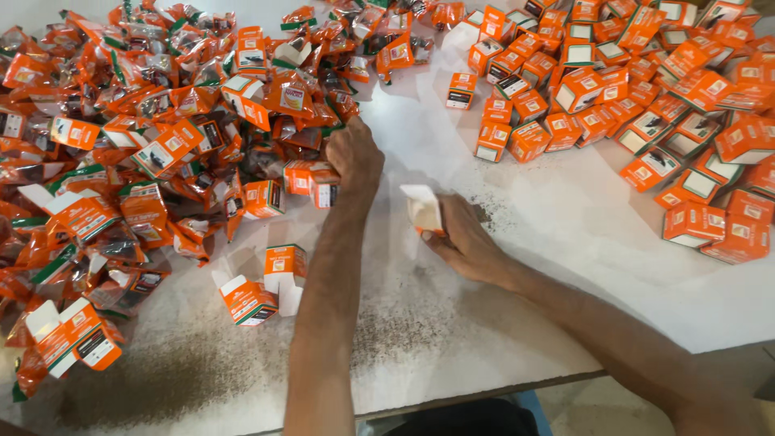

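Observation:
My left hand (353, 155) reaches into the edge of a big heap of orange foil sachets and open orange cartons (161, 137), its fingers curled around something in the heap; what it grips is hidden. My right hand (460, 240) rests on the white table top (549, 218) and holds a small orange carton (424, 210) with its white flap open, tilted toward the left hand. Two open cartons (266, 284) lie just left of my left forearm.
A spread of closed orange cartons (638, 89) covers the far right of the table. Dark powder (186, 371) is scattered near the front edge. The table edge (484, 391) runs along the bottom, with floor beyond.

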The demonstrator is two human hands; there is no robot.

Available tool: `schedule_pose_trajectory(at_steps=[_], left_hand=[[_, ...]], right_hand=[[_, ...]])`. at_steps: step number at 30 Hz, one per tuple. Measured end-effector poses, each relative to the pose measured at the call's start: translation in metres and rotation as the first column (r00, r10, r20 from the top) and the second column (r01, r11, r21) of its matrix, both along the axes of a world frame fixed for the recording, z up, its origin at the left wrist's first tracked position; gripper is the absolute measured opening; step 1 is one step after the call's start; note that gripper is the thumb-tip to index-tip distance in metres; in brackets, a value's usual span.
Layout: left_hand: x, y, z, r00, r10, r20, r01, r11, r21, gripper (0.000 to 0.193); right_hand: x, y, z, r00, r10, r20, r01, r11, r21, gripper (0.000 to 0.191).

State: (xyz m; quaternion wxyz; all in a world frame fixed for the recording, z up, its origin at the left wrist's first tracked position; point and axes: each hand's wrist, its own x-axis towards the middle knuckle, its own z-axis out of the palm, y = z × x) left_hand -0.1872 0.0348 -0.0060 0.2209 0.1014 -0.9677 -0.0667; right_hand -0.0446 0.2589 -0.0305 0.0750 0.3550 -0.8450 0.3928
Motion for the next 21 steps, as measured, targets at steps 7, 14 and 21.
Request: schedule_pose_trajectory(at_steps=[7, 14, 21], left_hand=[[0.087, -0.005, 0.007, 0.77, -0.432, -0.469, 0.578, 0.785, 0.225, 0.03], [0.194, 0.006, -0.003, 0.248, -0.746, -0.619, 0.911, 0.396, -0.112, 0.044], [0.195, 0.008, -0.012, 0.501, -0.762, -0.411, 0.813, 0.577, -0.078, 0.049]], right_hand=[[-0.003, 0.007, 0.015, 0.995, 0.051, 0.088, -0.035, 0.985, -0.171, 0.058], [0.002, 0.001, 0.007, 0.979, 0.017, 0.202, 0.02, 0.984, -0.176, 0.064], [-0.001, 0.001, 0.01, 0.999, 0.0, 0.041, 0.004, 0.997, -0.083, 0.057]])
